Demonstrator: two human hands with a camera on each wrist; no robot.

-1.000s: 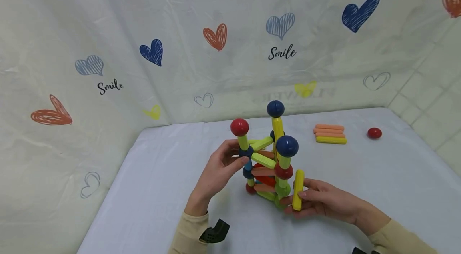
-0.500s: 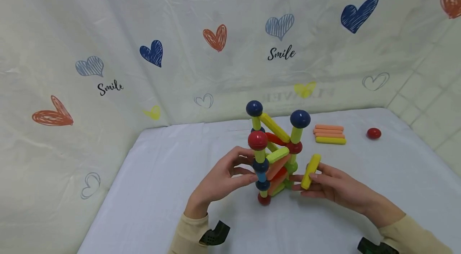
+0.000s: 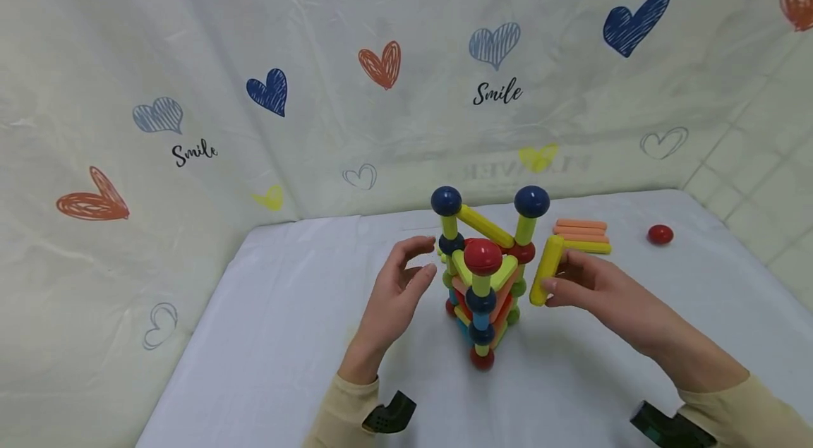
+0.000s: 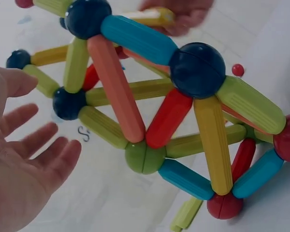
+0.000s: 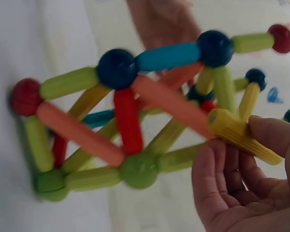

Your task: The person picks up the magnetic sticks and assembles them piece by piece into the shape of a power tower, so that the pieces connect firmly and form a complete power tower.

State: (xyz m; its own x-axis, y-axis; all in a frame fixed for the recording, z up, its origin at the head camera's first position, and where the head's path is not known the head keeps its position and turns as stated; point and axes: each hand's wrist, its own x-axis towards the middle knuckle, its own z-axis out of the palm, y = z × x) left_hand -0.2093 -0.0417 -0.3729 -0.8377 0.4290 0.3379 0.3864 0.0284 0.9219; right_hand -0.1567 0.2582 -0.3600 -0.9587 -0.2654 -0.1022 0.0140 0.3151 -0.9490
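A tower of magnetic rods and balls (image 3: 480, 301) stands on the table, its red-topped column (image 3: 483, 257) toward me and two navy-topped columns behind. One yellow rod slants between the back columns. To the tower's left, my left hand (image 3: 392, 296) is apart from it, fingers loosely bent and holding nothing; the left wrist view shows its bare palm (image 4: 24, 159). My right hand (image 3: 600, 289) pinches a loose yellow magnetic rod (image 3: 546, 270) between thumb and fingers, just right of the tower. In the right wrist view that rod (image 5: 241, 135) overlaps the tower's upper part.
Behind my right hand lie two orange rods (image 3: 579, 231) and a yellow rod (image 3: 587, 247), side by side. Farther right is a red ball (image 3: 660, 234). A white cloth printed with hearts hangs behind the table (image 3: 279, 335).
The tower has turned, bringing its red-topped column from the left to the front. My left hand has let go of it. My right hand has risen with the yellow rod.
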